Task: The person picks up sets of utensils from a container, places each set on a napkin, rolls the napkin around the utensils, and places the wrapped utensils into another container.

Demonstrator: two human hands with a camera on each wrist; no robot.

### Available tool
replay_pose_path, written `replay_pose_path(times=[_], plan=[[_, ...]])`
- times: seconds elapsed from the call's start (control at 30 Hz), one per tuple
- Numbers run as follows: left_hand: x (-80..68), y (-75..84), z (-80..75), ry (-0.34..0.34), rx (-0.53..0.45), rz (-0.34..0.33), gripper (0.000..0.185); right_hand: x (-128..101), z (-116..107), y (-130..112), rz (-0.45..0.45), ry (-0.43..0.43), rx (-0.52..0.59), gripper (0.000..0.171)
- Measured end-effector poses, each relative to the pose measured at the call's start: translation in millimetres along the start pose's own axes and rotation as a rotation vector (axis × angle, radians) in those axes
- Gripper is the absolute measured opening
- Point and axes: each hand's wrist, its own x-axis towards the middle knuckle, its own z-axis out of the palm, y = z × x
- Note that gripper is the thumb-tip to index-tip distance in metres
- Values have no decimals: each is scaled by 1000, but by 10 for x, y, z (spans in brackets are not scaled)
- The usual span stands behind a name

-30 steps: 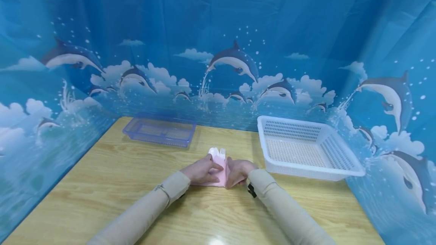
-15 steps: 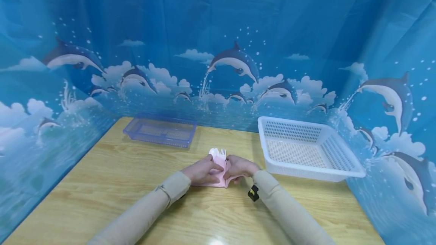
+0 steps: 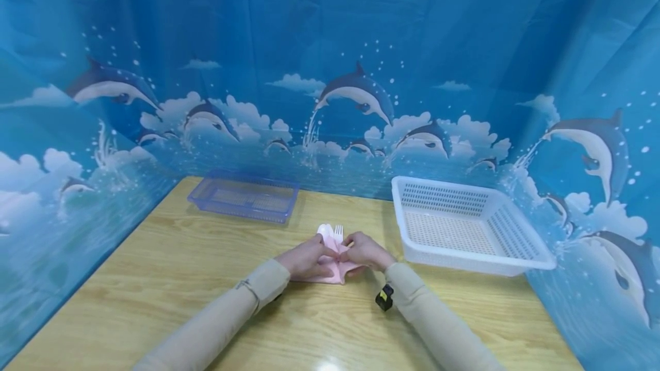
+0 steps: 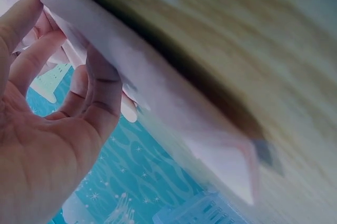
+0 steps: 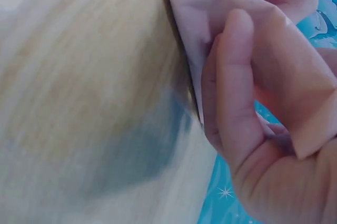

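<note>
- Pinching a raised fold of the pink cloth (image 3: 330, 278), the right hand (image 3: 367, 252) holds it between thumb and fingers.
- The left hand (image 3: 305, 259) also grips the cloth, thumb and fingertips close together, just beside the right hand's fingers.
- The cloth lies on the desk (image 3: 289, 325), between and under the 2 hands.
- 1 white spoon (image 3: 325, 230) and 1 white fork (image 3: 338, 232) stick out at its far end.

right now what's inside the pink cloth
In the head view, a white spoon and a white fork show their heads past the far edge of the pink cloth. The rest, and anything else inside, is covered by cloth, left hand and right hand.
</note>
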Motion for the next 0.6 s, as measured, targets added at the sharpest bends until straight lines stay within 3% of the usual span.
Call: replay_pose_path(times=[0.1, 0.3, 0.43, 0.53, 0.6], plan=[[1, -9, -2, 9, -6, 13, 42, 30, 24, 29, -10, 10, 43, 37], [7, -21, -6, 86, -27, 3, 38, 64, 62, 68, -43, 62, -8, 37], [6, -16, -6, 127, -67, -21, 36, 71, 86, 68, -66, 43, 40, 32], [10, -30, -9, 112, -85, -23, 34, 60, 83, 56, -88, -2, 109, 27], [7, -50, -20, 96, -120, -15, 32, 57, 72, 39, -74, -46, 186, 32]])
